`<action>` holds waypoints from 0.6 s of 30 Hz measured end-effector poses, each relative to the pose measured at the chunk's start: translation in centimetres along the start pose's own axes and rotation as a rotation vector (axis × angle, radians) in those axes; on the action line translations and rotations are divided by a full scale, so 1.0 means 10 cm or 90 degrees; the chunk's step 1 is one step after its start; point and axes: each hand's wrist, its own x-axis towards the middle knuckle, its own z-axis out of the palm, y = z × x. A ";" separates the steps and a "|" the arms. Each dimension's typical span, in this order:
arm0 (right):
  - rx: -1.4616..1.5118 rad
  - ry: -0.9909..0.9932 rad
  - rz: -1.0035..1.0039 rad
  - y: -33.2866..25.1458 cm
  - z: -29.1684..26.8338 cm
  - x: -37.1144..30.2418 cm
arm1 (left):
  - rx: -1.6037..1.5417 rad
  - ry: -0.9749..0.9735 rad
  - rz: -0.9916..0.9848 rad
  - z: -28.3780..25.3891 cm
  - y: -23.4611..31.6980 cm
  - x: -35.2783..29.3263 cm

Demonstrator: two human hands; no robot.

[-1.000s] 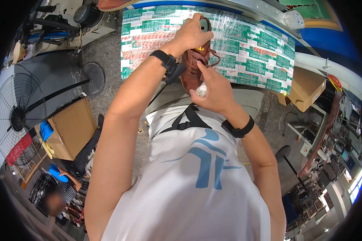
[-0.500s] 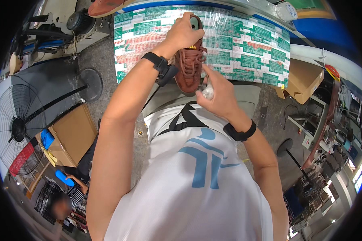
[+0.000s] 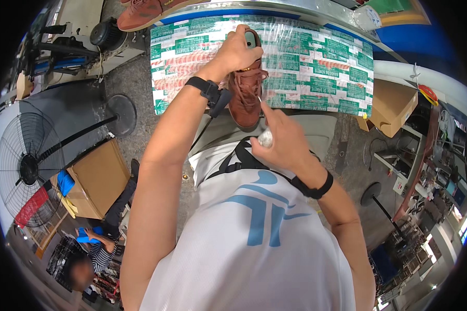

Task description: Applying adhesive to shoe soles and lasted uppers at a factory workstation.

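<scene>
A reddish-brown lace-up sneaker [image 3: 245,106] points its toe toward me, over the near edge of a table top covered in green and white tape. My left hand [image 3: 237,52] is closed around the sneaker's ankle collar near the heel, where a pale green insole shows inside. Beside the toe, my right hand [image 3: 285,136] is curled around a crumpled white wad [image 3: 265,138]. Its index finger reaches toward the side of the shoe by the laces. Something thin and pale shows at that fingertip, too small to make out.
More reddish-brown shoes [image 3: 142,14] stand beyond the table [image 3: 316,78] at far left. To the left are a standing fan [image 3: 28,168] and a cardboard box [image 3: 99,179]; a co-worker [image 3: 101,254] holds something blue. An open carton [image 3: 394,106] lies at the right.
My right hand has shifted slightly down and away from the toe. My left hand keeps its hold on the sneaker. The whole view has moved a little.
</scene>
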 end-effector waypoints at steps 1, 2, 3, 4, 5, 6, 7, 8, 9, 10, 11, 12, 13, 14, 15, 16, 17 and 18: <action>0.021 -0.028 0.035 -0.04 -0.02 -0.05 | 0.001 -0.008 -0.009 0.00 0.03 -0.01; 0.028 0.033 -0.011 0.00 0.05 -0.12 | -0.001 0.002 0.003 0.02 0.02 -0.02; 0.027 0.033 -0.016 0.01 0.03 -0.09 | 0.000 0.008 0.003 0.02 -0.03 0.00; 0.065 0.041 -0.005 0.02 0.02 -0.06 | 0.006 0.014 0.008 0.04 -0.09 0.01; 0.103 0.050 0.007 0.04 0.02 -0.01 | 0.013 0.018 0.014 0.04 -0.14 0.04; 0.073 0.112 -0.032 0.11 0.01 0.09 | 0.016 0.023 0.002 0.05 -0.08 0.03; 0.065 0.122 -0.033 0.14 -0.03 0.20 | 0.016 0.024 0.015 0.04 0.00 0.02; 0.022 0.144 -0.053 0.16 -0.06 0.33 | 0.009 0.023 0.017 0.02 0.08 0.01; -0.013 0.160 -0.072 0.22 -0.04 0.47 | 0.003 0.020 0.010 0.01 0.08 0.05; -0.037 0.165 -0.073 0.30 0.05 0.54 | -0.001 0.015 0.002 0.04 0.05 0.08; -0.040 0.171 -0.074 0.32 0.03 0.47 | -0.001 0.016 0.009 0.06 0.04 0.12; -0.034 0.100 -0.052 0.25 0.05 0.33 | -0.002 0.011 0.008 0.03 -0.06 0.11; -0.035 0.030 -0.031 0.20 0.01 0.19 | -0.007 0.008 0.012 0.00 -0.08 0.12; -0.038 0.030 -0.041 0.16 -0.03 0.08 | -0.006 0.027 0.012 -0.03 -0.04 0.09; 0.010 0.035 -0.025 0.13 -0.08 -0.05 | -0.009 0.037 0.014 -0.03 0.01 0.04; 0.059 0.042 -0.019 0.14 -0.10 -0.10 | -0.027 0.028 0.013 -0.07 0.00 0.02; 0.110 0.047 -0.016 0.15 -0.12 -0.11 | -0.045 0.021 0.011 -0.12 0.00 0.00; 0.108 0.050 -0.045 0.20 -0.08 -0.08 | -0.046 0.094 0.047 -0.01 -0.13 0.03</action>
